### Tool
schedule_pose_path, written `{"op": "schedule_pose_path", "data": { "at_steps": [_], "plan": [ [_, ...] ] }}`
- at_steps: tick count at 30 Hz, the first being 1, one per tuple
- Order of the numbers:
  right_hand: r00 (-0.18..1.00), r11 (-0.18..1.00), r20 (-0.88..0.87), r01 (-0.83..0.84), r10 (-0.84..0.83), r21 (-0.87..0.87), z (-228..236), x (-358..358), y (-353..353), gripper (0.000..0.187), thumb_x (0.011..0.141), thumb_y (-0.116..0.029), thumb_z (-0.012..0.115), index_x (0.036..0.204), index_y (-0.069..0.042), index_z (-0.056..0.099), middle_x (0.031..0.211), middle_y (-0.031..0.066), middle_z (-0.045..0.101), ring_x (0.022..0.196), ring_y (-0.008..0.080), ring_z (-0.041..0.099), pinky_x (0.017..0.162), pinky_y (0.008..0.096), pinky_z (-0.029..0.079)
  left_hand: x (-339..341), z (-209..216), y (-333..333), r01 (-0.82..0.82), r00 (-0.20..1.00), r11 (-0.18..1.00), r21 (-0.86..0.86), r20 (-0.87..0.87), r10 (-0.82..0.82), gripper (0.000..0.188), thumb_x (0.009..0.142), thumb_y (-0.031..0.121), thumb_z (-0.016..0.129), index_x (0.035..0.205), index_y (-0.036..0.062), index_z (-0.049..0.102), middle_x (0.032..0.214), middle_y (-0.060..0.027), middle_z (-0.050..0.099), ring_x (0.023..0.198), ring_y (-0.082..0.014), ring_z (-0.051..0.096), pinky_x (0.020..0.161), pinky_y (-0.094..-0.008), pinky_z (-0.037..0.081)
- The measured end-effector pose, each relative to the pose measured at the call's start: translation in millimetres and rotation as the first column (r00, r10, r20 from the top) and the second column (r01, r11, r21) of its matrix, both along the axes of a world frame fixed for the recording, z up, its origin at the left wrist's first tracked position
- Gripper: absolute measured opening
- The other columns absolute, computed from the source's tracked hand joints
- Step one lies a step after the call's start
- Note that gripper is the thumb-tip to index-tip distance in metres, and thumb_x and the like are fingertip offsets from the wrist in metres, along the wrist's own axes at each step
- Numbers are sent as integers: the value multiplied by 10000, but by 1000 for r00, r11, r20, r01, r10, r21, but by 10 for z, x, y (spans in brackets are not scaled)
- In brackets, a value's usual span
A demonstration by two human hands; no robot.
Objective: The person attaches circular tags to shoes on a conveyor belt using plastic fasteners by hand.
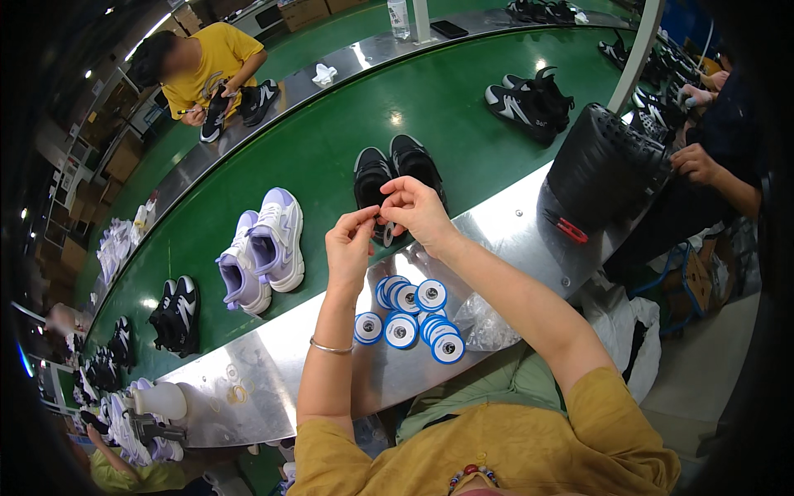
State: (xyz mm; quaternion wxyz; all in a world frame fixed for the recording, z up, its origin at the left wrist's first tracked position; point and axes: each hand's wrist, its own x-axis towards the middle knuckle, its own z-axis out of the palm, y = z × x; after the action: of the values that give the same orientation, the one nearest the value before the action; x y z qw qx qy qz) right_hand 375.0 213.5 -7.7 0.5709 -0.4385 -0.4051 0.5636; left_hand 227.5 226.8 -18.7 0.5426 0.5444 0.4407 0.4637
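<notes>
Green conveyor belt (331,116) edged by a metal ledge (248,355), shoe line, work done at the near side.

Left hand (354,236): thumb and index drawn in to a tight pinch, rest of the fingers curled. Right hand (418,217): thumb and index likewise pinched, other fingers loosely fanned. Fingertips brought together almost touching, small pale piece (387,235) hung just under them; both pinches judged to be on it, though the exact grip can't be resolved. Forearms angled inward from the lower edge, left nearly upright, right slanted across from the lower right; both wrists raised above the belt's near edge.

Step in hand, as judged: fine two-handed handling of the small piece, possibly a tag being readied for the shoes. Next move would call for a firm pinch on one side, the other freed to work the piece, hands kept close in.

Black shoes (418,161) placed on the belt directly behind the hands, partly hidden by them. Blue-rimmed discs (401,329) heaped on the ledge below, clear plastic bag (492,326) laid beside them. Farther out: lilac shoes (281,240) set to the left, red-handled tool (569,230) by a black bin (600,165) to the right.
</notes>
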Motion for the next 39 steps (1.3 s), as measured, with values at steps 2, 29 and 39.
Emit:
{"op": "schedule_pose_path", "data": {
  "at_steps": [2, 29, 39],
  "plan": [
    [999, 1000, 31, -12, 12, 13, -15, 12, 18, 297, 801, -7, 614, 1078, -6, 508, 810, 31, 595, 732, 82, 580, 538, 186, 445, -12, 4, 5, 14, 1000, 1000, 15, -13, -14, 209, 845, 18, 602, 1045, 27, 662, 777, 12, 603, 653, -44, 500, 488, -167, 374],
    [962, 975, 270, -103, 48, 195, -140, 59, 111, 280, 783, 0, 621, 1051, 11, 539, 785, 25, 593, 735, 80, 546, 695, 234, 450, 20, 29, 37, 61, 998, 998, 2, -27, -61, 276, 833, 37, 618, 1108, 10, 606, 796, 11, 613, 689, -51, 533, 550, -175, 378],
    [747, 964, 608, 213, -267, 161, 86, 1091, -556, 139, 790, -41, 617, 921, 8, 619, 772, 31, 619, 720, 92, 547, 674, 238, 445, -271, -79, -74, -137, 891, 958, 252, -392, 230, 112, 857, 84, 598, 912, -11, 617, 756, -37, 600, 649, -97, 532, 548, -239, 416]
  ]
}}
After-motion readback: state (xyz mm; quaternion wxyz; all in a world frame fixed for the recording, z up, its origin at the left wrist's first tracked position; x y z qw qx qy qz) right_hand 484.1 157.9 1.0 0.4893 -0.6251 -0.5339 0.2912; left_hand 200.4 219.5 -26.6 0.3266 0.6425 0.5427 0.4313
